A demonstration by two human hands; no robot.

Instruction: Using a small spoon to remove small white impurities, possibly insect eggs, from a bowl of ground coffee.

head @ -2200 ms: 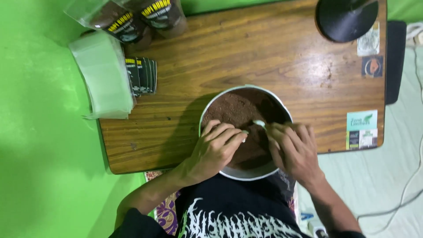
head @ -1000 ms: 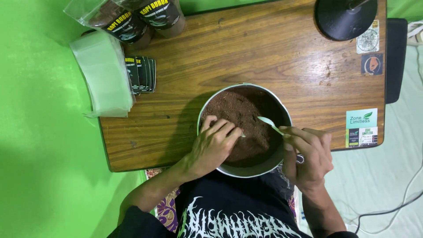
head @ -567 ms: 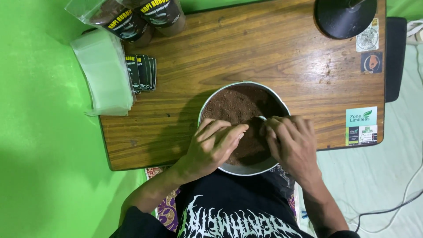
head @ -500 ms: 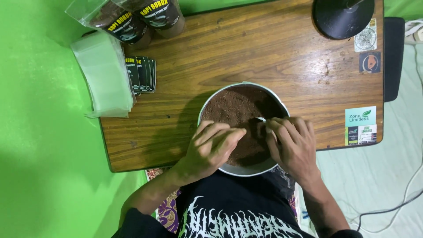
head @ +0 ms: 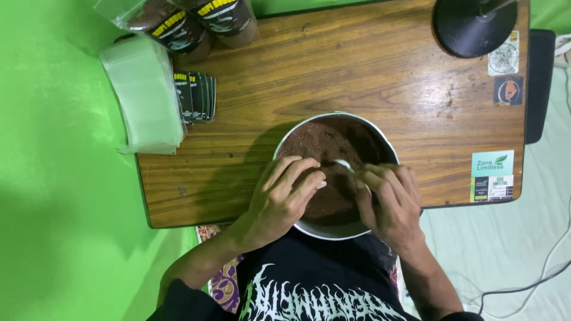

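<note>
Brown powder (head: 324,142), fine and crumbly with a reddish-dark tone, fills a round white-rimmed metal bowl (head: 285,145) that sits at the near edge of the wooden table (head: 357,77), right in front of the person. The powder lies heaped higher on the far left side of the bowl and darker toward the right wall, where shadow falls.

From where I stand, the table is a worn brown board with visible grain, a few stickers (head: 492,175) along its right end, and a round black lamp base (head: 473,27) at the far right corner. At the far left lies a stack of clear plastic bags (head: 143,95), and just beside it a small fanned pile of dark printed labels (head: 196,95). Behind those stand filled pouches of dark powder (head: 196,21).

Both hands are down in the bowl. The left hand (head: 282,199) rests over the near left rim, fingers curled and close together, tips touching the powder; whether they pinch anything I cannot tell. The right hand (head: 386,199) covers the near right rim, fingers bunched together around a small white spoon (head: 343,164), whose pale tip pokes out between the two hands just above the powder.
</note>
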